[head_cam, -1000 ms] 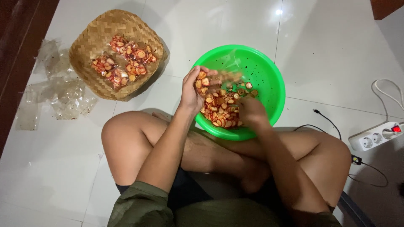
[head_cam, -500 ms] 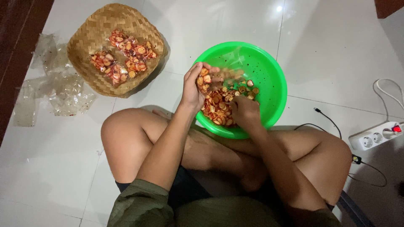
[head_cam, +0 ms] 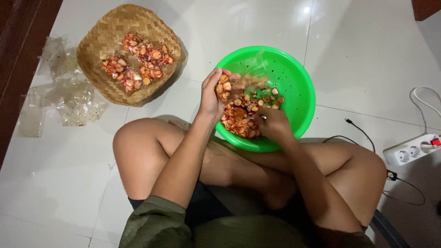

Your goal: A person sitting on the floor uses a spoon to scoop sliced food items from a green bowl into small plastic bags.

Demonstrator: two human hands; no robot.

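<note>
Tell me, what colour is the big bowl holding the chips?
Bright green bowl, seen clearly in the head view.

Glossy white tiled floor (head_cam: 367, 55) reflecting a ceiling light (head_cam: 306, 9).

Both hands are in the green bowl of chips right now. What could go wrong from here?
1. The left hand holds a heap of chips cupped at the green bowl rim; a tilt could spill some onto the tile floor.
2. The bowl rests against the crossed legs, so a knee shift might tip it.
3. The power strip and cable lie close on the right; scattered crumbs could land there.
</note>
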